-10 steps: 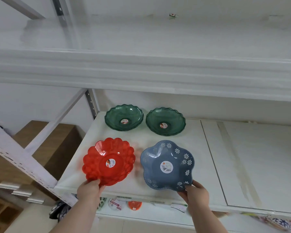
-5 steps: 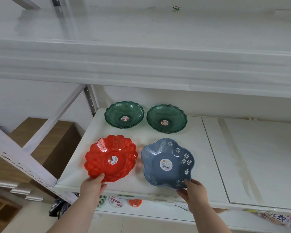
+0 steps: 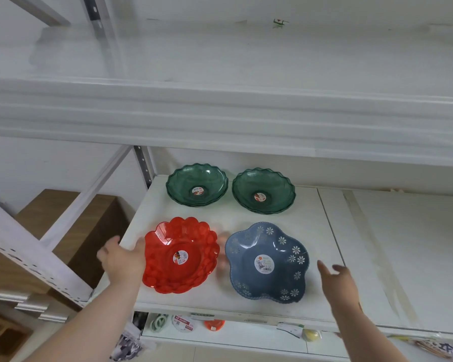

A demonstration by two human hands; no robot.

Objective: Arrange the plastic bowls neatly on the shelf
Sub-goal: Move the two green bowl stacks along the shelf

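On the white shelf: two green scalloped plastic bowls far, red bubbled bowl and blue flower-shaped bowl near. Left hand now touches the red rim's left side, fingers spread; right hand has released the blue bowl, fingers apart.

Left hand motion-blurred, covering the left rim of the red bowl, contact there indeterminate; right hand likewise blurred, fingertips indistinct; both forearms cut off by the bottom edge; bowl stickers too small to read; lower shelf mostly hidden beneath the white shelf, its small items unidentifiable; wooden cabinet partly hidden behind the white brace.
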